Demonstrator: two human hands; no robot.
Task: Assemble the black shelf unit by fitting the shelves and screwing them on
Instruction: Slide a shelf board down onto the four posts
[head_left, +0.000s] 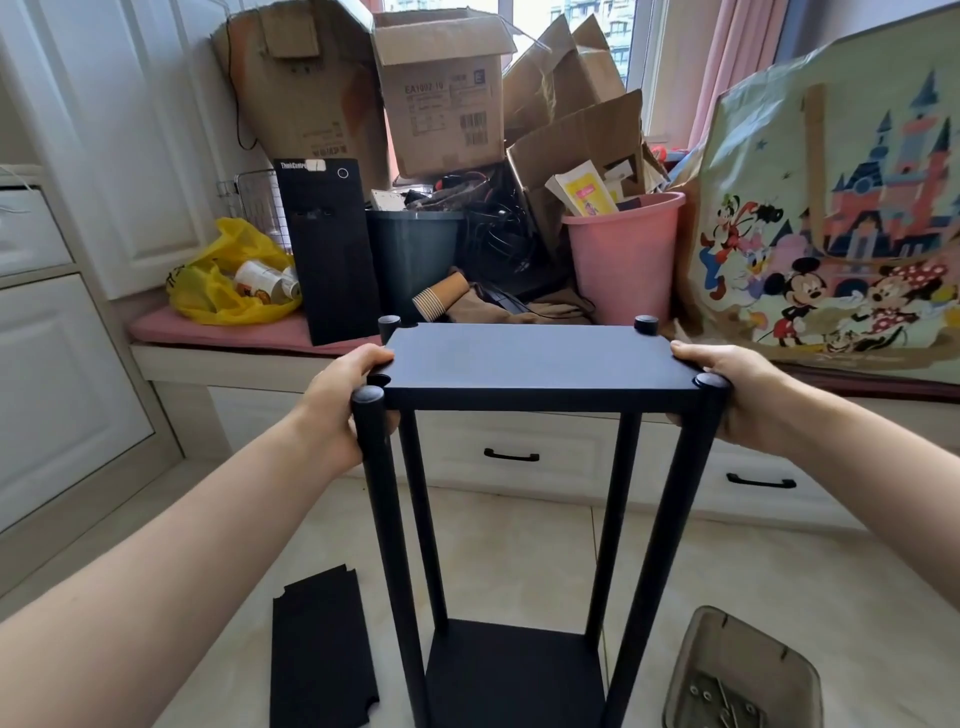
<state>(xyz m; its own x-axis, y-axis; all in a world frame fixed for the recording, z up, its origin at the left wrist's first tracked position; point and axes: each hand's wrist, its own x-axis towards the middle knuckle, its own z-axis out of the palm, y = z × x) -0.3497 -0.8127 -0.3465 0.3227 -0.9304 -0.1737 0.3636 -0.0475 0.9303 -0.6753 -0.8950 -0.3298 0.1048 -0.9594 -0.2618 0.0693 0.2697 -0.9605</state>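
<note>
- On the tiled floor (519, 545), nearest and lower left: a loose black shelf panel (322, 654), lying flat, notched at its corners.
- Lower right, well apart from that panel: a translucent tray (706, 631) with screws (722, 699) and small metal pieces inside.
- Between the two: the black shelf unit (519, 519), upright on the floor, its bottom shelf (514, 675) set low among four round posts.
- Higher up: the top shelf (540, 358), level at the post heads, three heads at its corners, the front left post (384, 519) just outside its corner notch.
- Left grip (337, 410): clenched on the left edge of the top shelf, fingers over the upper face, palm beside the front left post.
- Right grip (737, 395): clasped on the right edge, fingers curled onto the upper face, just beside the front right post (670, 519).
- Beyond the unit: a white window seat with black drawer handles (511, 456) and a pink cushion (223, 332).
- Farthest, on the seat: a yellow bag (228, 280), a black computer tower (332, 249), a pink bucket (623, 260) stuffed with paper, cardboard boxes (441, 93), and a cartoon-print bag (831, 234) by the window.
</note>
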